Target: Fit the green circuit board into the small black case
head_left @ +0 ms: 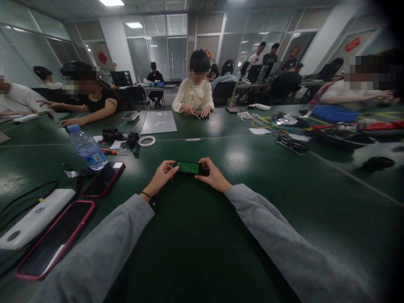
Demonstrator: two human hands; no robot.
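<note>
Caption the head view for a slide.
Left hand and right hand hold a small green circuit board at a dark green table, near a plastic water bottle.

Two phones [53, 240], one bottle [86, 148], one power bank [34, 219], one green board [188, 167].

Only a "10" can be read, on the white power bank [34, 219]; the bottle [86, 147] label is too blurred.

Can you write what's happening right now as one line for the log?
left hand: holds green circuit board | right hand: holds other end | under: green table | left side: water bottle
</note>
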